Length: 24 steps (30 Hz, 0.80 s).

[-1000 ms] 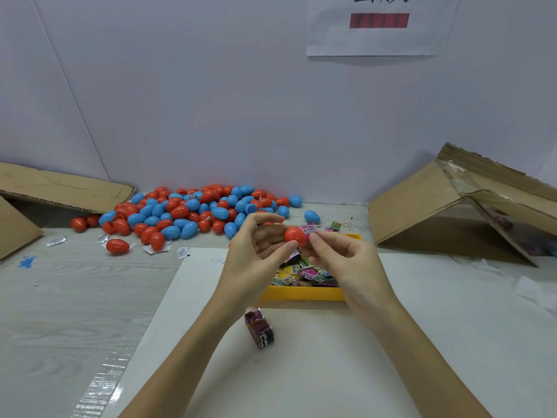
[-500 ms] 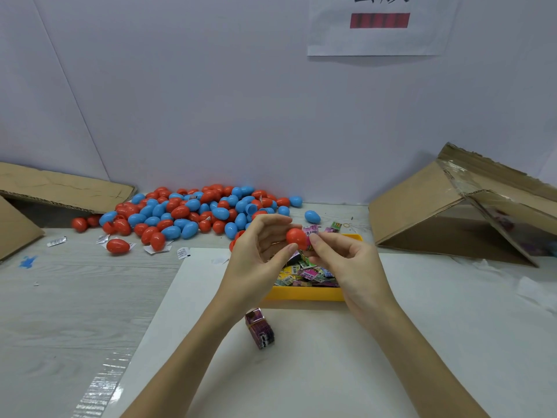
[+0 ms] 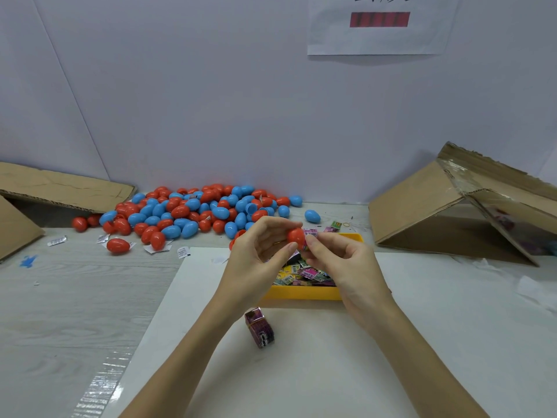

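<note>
While pinching the red egg shell point(image 3: 296, 236) between left hand point(image 3: 259, 257) thumb and forefinger, holds its long axis roughly level, rounded end toward those fingers, other end toward the pink packet point(image 3: 312, 233) pinched by right hand point(image 3: 346, 263) fingertips.

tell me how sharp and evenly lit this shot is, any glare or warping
Head view: soft, even light, only faint shadows; glare on the tape strip at lower left; wide-angle slant on the wall seam; the red egg in the left hand and the pink packet pinched by the right hand look slightly soft.
</note>
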Motion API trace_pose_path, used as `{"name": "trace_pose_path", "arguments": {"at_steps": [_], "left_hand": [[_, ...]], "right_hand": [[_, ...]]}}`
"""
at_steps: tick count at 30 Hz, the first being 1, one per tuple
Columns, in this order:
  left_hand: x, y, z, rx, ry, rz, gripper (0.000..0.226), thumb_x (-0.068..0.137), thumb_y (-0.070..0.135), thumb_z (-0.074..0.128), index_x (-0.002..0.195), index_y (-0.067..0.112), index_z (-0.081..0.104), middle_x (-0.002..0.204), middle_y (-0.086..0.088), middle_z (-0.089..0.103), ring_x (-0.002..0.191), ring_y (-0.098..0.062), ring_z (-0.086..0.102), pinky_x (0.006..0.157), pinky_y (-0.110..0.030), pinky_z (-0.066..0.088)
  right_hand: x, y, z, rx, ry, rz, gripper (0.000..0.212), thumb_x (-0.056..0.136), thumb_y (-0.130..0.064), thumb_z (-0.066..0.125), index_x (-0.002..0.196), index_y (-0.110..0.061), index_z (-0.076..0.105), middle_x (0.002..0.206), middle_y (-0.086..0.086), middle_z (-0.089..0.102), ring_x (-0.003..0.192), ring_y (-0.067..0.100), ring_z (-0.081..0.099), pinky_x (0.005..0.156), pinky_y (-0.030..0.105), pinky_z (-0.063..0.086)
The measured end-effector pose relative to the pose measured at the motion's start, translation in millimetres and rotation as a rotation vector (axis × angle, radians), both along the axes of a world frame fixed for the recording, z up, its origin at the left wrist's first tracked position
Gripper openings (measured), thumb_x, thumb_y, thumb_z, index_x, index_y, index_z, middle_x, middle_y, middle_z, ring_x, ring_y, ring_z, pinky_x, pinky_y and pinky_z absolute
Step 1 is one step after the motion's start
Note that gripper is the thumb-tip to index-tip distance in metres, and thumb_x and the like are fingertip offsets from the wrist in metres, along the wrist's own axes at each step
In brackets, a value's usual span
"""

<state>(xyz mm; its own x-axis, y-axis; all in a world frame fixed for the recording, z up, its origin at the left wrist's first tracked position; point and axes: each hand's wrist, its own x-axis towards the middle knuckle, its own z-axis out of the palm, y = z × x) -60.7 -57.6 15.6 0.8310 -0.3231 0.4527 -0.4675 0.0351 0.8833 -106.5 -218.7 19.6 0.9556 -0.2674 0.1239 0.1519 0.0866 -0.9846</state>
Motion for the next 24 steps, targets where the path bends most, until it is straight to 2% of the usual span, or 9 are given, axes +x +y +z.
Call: {"name": "trace_pose_path", "arguments": {"at_steps": [5,9,12,14,17,20,24], "left_hand": [[-1,-3,0,-0.040,-0.036,-0.017,0.035,0.091,0.013,0.075,0.124,0.014,0.067,0.119,0.008,0.073,0.114,-0.012,0.069,0.096,-0.023,0.055],[-2,-6,-3,-0.038,-0.108,0.041,0.039,0.088,0.015,0.078,0.125,0.015,0.069,0.117,0.009,0.074,0.111,-0.012,0.071,0.092,-0.022,0.056],[1,-5,-4,-0.036,-0.122,0.055,0.037,0.088,0.016,0.077,0.125,0.017,0.071,0.117,0.011,0.074,0.110,-0.012,0.071,0.092,-0.022,0.056],[1,-4,-3,-0.029,-0.127,0.058,0.037,0.089,0.016,0.077,0.125,0.017,0.071,0.117,0.011,0.075,0.110,-0.012,0.071,0.093,-0.023,0.056],[0,-3,-3,-0.011,-0.136,0.047,0.038,0.089,0.016,0.077,0.127,0.018,0.070,0.118,0.011,0.074,0.111,-0.012,0.071,0.095,-0.024,0.056],[0,-5,-3,0.003,-0.161,0.058,0.043,0.090,0.016,0.076,0.132,0.019,0.067,0.121,0.009,0.073,0.113,-0.013,0.070,0.095,-0.027,0.057],[0,-5,-4,0.050,-0.234,0.097,0.041,0.091,0.020,0.075,0.131,0.017,0.067,0.122,0.010,0.072,0.113,-0.014,0.069,0.096,-0.032,0.057]], "right_hand": [[2,1,1,0.246,0.048,0.080,0.042,0.075,-0.035,0.080,0.108,-0.010,0.079,0.106,0.008,0.079,0.100,0.019,0.075,0.081,0.024,0.058],[0,2,6,0.450,0.128,0.213,0.030,0.086,-0.024,0.076,0.109,-0.004,0.078,0.109,0.013,0.077,0.096,0.017,0.075,0.077,0.021,0.059],[0,4,11,0.595,0.216,0.241,0.022,0.084,-0.025,0.079,0.093,-0.004,0.082,0.096,0.014,0.076,0.082,0.019,0.075,0.072,0.026,0.061],[0,4,12,0.624,0.241,0.254,0.020,0.083,-0.025,0.079,0.086,-0.006,0.083,0.093,0.014,0.076,0.080,0.019,0.075,0.071,0.026,0.062],[-1,4,11,0.600,0.245,0.282,0.018,0.090,-0.021,0.074,0.091,-0.005,0.083,0.096,0.013,0.077,0.084,0.017,0.076,0.072,0.024,0.061],[-2,2,12,0.618,0.269,0.306,0.017,0.089,-0.021,0.075,0.092,-0.005,0.083,0.093,0.012,0.076,0.083,0.018,0.076,0.072,0.023,0.061],[-2,0,13,0.653,0.302,0.332,0.035,0.088,-0.021,0.076,0.116,0.000,0.075,0.100,0.015,0.076,0.090,0.022,0.076,0.071,0.025,0.061]]}}
